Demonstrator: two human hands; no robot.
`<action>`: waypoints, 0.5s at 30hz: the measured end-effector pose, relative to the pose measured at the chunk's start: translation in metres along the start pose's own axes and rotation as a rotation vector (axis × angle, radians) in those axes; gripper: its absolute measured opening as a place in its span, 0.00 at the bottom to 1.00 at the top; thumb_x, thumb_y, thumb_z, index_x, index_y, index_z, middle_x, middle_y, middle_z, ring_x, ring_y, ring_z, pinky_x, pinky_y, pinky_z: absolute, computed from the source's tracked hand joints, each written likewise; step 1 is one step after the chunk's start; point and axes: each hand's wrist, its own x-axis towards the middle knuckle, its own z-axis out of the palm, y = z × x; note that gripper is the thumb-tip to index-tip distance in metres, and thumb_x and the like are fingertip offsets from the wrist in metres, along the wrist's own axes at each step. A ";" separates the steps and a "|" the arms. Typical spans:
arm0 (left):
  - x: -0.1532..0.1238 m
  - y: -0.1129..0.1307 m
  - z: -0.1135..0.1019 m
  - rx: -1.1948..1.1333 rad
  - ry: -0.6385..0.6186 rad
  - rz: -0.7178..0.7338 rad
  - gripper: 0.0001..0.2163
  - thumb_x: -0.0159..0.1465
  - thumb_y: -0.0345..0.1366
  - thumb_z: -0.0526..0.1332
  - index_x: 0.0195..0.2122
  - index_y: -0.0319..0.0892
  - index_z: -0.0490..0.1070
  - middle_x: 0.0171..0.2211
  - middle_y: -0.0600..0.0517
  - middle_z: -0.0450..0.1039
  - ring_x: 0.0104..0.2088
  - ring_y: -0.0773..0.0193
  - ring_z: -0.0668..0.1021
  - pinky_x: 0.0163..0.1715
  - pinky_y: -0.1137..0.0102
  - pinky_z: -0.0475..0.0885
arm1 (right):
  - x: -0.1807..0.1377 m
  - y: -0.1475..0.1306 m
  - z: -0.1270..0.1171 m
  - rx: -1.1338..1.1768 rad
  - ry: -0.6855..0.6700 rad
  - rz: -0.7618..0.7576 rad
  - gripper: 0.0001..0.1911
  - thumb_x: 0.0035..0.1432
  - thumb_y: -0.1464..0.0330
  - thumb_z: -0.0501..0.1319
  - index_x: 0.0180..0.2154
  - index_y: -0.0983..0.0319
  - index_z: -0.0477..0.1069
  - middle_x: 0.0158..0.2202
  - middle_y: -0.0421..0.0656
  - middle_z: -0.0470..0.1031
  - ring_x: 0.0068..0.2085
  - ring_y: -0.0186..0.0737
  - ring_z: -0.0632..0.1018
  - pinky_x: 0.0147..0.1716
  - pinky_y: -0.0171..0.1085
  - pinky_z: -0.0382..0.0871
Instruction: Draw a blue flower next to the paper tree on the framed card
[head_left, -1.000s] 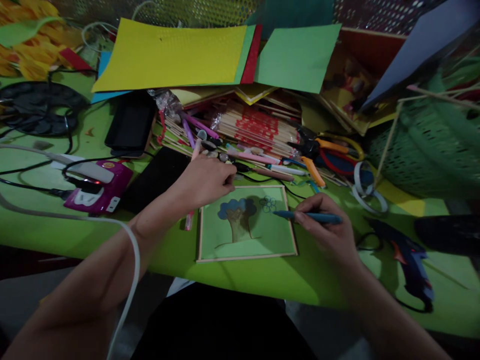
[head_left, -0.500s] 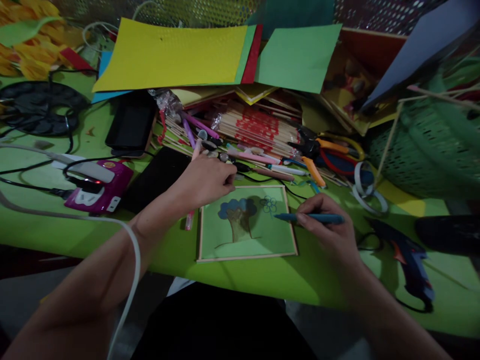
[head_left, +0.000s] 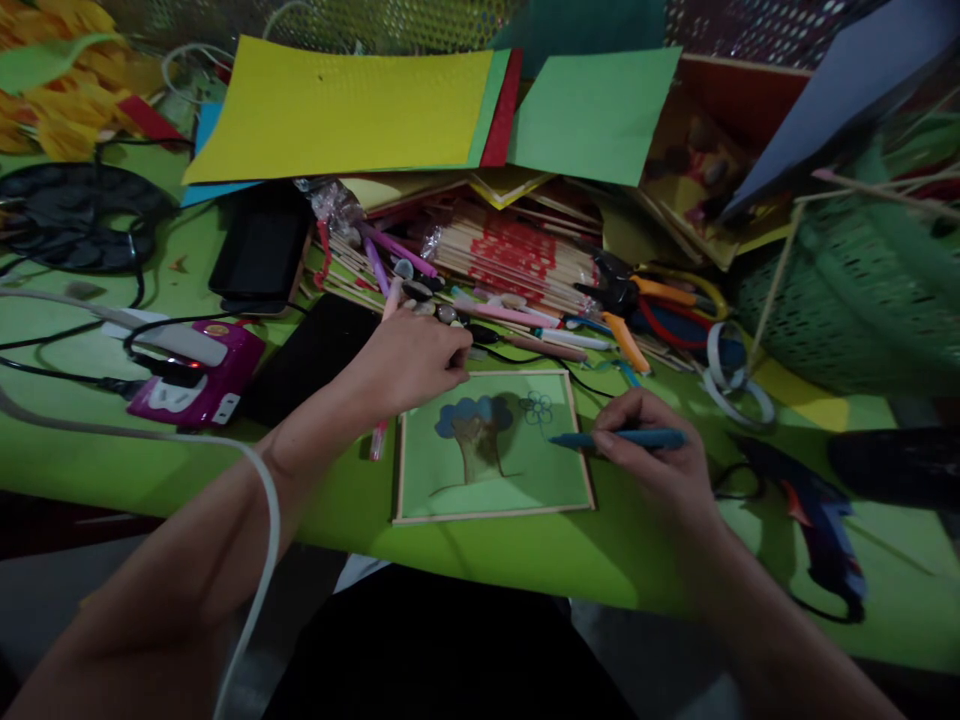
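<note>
Gripping the blue pen [head_left: 634, 438] in closed fingers, your right hand [head_left: 660, 465] sits just right of the green card [head_left: 517, 480], with the pen tip over the card's right side, near the drawn flower [head_left: 537, 407]. Farther left, your left hand [head_left: 409, 362] curls onto the card's far-left corner; whether it pinches anything cannot be told.

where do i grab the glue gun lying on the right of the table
By its handle, the thick dark part below the orange trigger, pointing at the near table edge. Come from above: the glue gun lies flat on its side.
</note>
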 end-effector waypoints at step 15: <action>0.000 0.002 -0.001 -0.006 -0.008 -0.016 0.06 0.63 0.36 0.59 0.31 0.44 0.74 0.27 0.54 0.78 0.33 0.57 0.79 0.52 0.57 0.67 | -0.002 0.002 -0.002 0.015 -0.024 0.018 0.09 0.56 0.62 0.70 0.29 0.56 0.73 0.27 0.39 0.72 0.27 0.39 0.69 0.24 0.38 0.61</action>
